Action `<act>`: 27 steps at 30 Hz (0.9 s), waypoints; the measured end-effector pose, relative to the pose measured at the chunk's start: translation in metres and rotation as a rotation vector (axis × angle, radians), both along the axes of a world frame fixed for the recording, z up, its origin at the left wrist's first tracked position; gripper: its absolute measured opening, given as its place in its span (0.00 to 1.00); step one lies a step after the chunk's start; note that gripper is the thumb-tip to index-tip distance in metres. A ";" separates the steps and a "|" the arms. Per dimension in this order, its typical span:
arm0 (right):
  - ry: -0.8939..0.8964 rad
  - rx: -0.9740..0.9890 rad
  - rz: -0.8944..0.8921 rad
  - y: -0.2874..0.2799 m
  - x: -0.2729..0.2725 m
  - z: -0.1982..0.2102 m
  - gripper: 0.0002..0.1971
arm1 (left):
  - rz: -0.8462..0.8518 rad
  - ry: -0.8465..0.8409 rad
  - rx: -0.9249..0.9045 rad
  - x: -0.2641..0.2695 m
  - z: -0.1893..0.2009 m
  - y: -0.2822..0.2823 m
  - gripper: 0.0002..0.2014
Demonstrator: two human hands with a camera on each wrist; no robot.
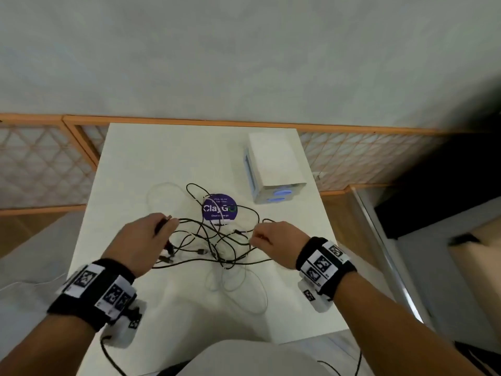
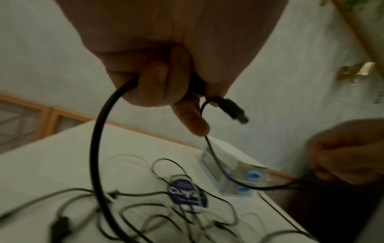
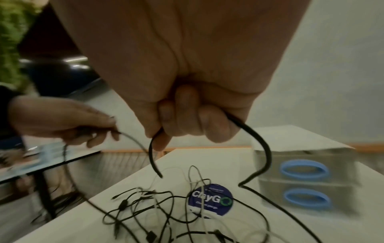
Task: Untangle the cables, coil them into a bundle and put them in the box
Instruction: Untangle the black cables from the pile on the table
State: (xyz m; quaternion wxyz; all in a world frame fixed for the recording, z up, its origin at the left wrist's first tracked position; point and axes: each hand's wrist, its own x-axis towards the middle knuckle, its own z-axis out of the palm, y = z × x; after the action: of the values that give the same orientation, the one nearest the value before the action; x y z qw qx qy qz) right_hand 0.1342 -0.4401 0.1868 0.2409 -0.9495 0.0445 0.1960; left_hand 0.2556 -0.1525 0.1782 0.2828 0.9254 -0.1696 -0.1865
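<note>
A tangle of black cables (image 1: 206, 241) lies on the white table (image 1: 162, 158), with thin white cables (image 1: 238, 291) looped through it toward the near edge. My left hand (image 1: 162, 223) is raised over the tangle's left side and grips a black cable (image 2: 97, 148) close to its plug (image 2: 234, 111). My right hand (image 1: 256, 237) is over the tangle's right side, its fingers (image 3: 182, 121) curled round another stretch of black cable (image 3: 257, 144). The white box (image 1: 273, 164) with blue rings on its front stands at the back right, apart from both hands.
A round purple ClayGo sticker (image 1: 219, 208) lies on the table under the far part of the tangle. A wooden-framed lattice screen (image 1: 48, 164) runs behind the table. The table's near edge is by my lap. A dark object (image 1: 439, 185) stands off to the right.
</note>
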 end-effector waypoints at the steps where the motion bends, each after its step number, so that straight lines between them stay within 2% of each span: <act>1: 0.004 -0.013 0.042 0.010 0.002 0.001 0.14 | -0.033 -0.001 -0.032 -0.007 -0.003 -0.007 0.21; 6: -0.059 0.129 0.133 0.053 0.011 0.010 0.10 | -0.138 0.058 -0.340 -0.040 -0.016 -0.041 0.17; 12: -0.187 0.180 0.013 0.045 0.021 0.012 0.10 | -0.133 0.238 -0.432 -0.045 -0.013 -0.052 0.16; 16: -0.217 0.171 -0.069 0.017 0.026 0.015 0.12 | 0.038 0.358 -0.564 -0.031 -0.004 -0.040 0.16; 19: -0.242 0.216 -0.240 -0.016 0.031 0.000 0.09 | 0.229 0.450 -0.746 -0.011 0.009 -0.021 0.16; 23: -0.199 0.270 -0.491 -0.065 0.019 -0.029 0.09 | 0.493 0.421 -0.918 0.026 0.022 0.021 0.15; 25: -0.174 0.427 -0.626 -0.081 0.010 -0.034 0.09 | 0.514 0.406 -0.866 0.039 0.017 0.038 0.15; 27: -0.166 0.530 -0.681 -0.083 0.005 -0.033 0.10 | 0.478 0.402 -0.690 0.040 0.006 0.043 0.17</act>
State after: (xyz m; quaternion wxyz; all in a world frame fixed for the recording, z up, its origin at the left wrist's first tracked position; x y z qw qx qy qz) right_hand 0.1393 -0.5236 0.1537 0.5299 -0.7986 0.2836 0.0329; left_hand 0.2952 -0.1097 0.1846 0.6366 0.7358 0.0542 -0.2245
